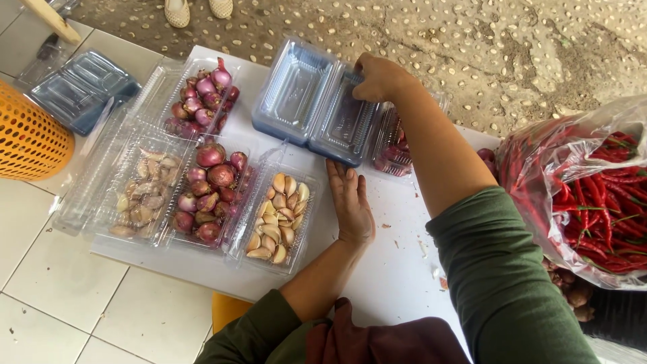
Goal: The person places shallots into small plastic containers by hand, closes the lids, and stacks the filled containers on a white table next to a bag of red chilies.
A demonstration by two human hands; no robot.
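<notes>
Head view, looking down on white flat counter (pixel 397 269). Right hand (pixel 377 77) at far centre, fingers curled down over the far edge of an open, empty clear plastic clamshell container (pixel 317 108) tinted blue; whether clamped on the rim or only resting there, cannot tell. Left hand (pixel 350 202) laid flat, palm down, on the counter just near of that container, fingers straight and together, tips touching or nearly touching its near edge. Both forearms in dark green sleeves. Left of the left hand, a clear open tray of peeled pale garlic cloves (pixel 278 216); further left, a clear tray of purple-red shallots (pixel 209 195); leftmost, a clear tray of unpeeled garlic (pixel 138 195). Far left, a second clear tray of shallots (pixel 202 101). Partly hidden behind the right forearm, another clear container with red contents (pixel 391 152). At right edge, a clear plastic bag of red chillies (pixel 593 195). At far left off the counter, an orange perforated plastic basket (pixel 30 135) on the tiled floor.
</notes>
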